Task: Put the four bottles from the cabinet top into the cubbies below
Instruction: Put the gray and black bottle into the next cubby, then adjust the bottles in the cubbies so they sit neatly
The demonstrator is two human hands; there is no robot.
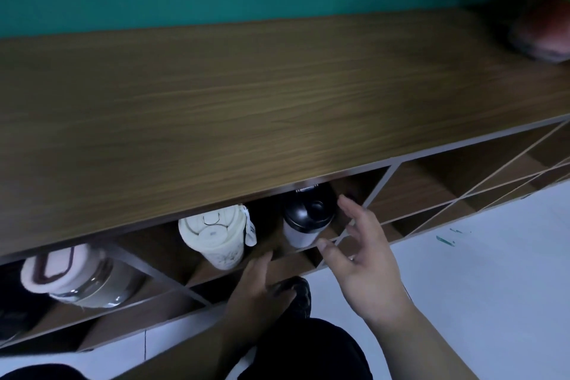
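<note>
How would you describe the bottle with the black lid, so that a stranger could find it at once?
Start at the long wooden cabinet top and look under its front edge at the cubbies. The black-lidded bottle stands just beside the open right hand. Unlike the cream tumbler to its left, it has a black domed lid on a white body.

The cabinet top [277, 86] is brown wood-grain board with a dull, smooth finish; the cubby dividers [381, 185] beneath it show paler edge strips. Below the cabinet top, the clear bottle [92, 284] looks like glossy glass or plastic with a matt pinkish lid. The cream bottle [216, 237] appears matt plastic. The black-lidded bottle [305, 219] has a shiny plastic cap. The floor [478, 271] is smooth and white.
</note>
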